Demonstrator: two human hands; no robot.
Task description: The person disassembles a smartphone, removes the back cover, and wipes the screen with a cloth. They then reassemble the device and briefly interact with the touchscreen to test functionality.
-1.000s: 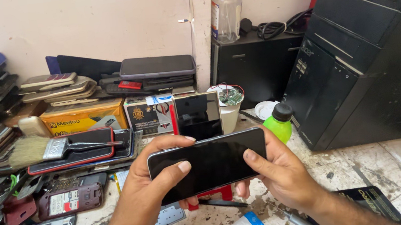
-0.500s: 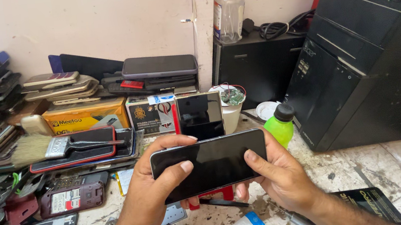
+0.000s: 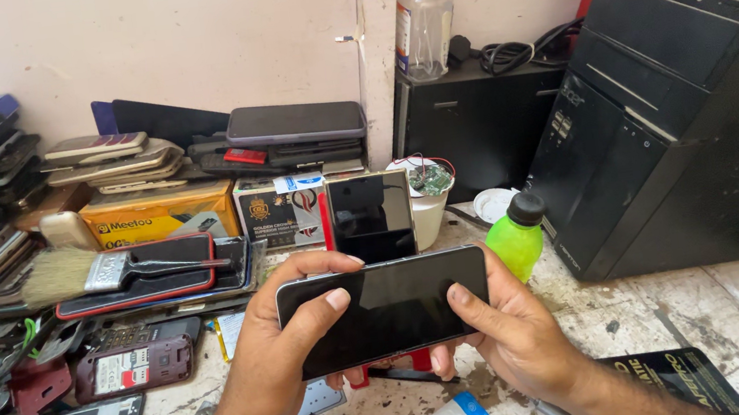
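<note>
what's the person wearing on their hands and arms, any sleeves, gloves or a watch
Both hands are bare, with no gloves and no rings that show. The left hand has a watch or band with a silver-grey metallic look at the wrist, cut off by the bottom edge of the picture. The right hand leads into a bare forearm with no sleeve and nothing on the wrist. Fingernails are short and plain.

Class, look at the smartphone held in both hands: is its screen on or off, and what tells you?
Off. The smartphone screen is uniformly black, with only faint reflections, gripped sideways between left hand and right hand.
</note>
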